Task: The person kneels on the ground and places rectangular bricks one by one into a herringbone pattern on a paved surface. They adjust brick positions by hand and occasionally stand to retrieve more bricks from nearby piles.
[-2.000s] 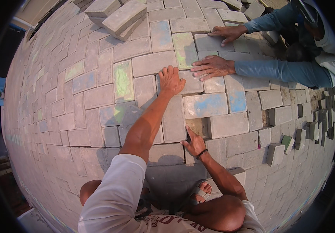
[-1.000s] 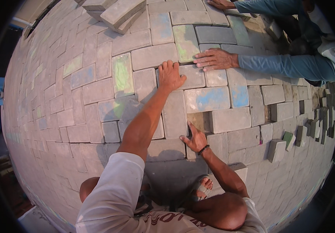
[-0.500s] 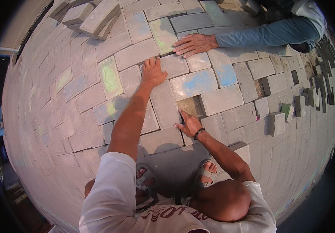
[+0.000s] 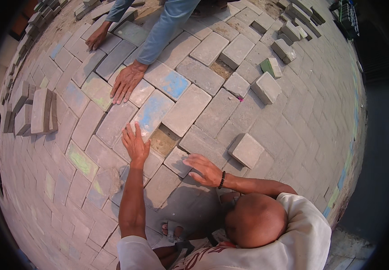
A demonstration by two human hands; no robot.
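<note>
Beside a sandy gap (image 4: 163,140) in the paving, my left hand (image 4: 136,145) lies with fingers spread. Its fingertips rest at the near end of a paving block with blue paint (image 4: 154,109). My right hand (image 4: 207,170), with a dark beaded bracelet on the wrist, has its fingers stretched out and holds nothing. It is over or against a small paving block (image 4: 177,162) on the near side of the gap; whether it touches is unclear. Across from me, a co-worker's hand (image 4: 129,82) presses flat on the blocks, and their other hand (image 4: 97,37) is farther left.
Loose blocks (image 4: 43,110) are stacked at the left. A loose block (image 4: 246,150) sits on the paving right of my right hand, with another (image 4: 266,87) beyond it. A second gap (image 4: 222,69) shows sand. More blocks (image 4: 300,20) lie at the far right.
The view has turned. My left hand has come back toward me onto the blue-painted block. My right hand has left the gap's edge for the small block. The co-worker's second hand now shows.
</note>
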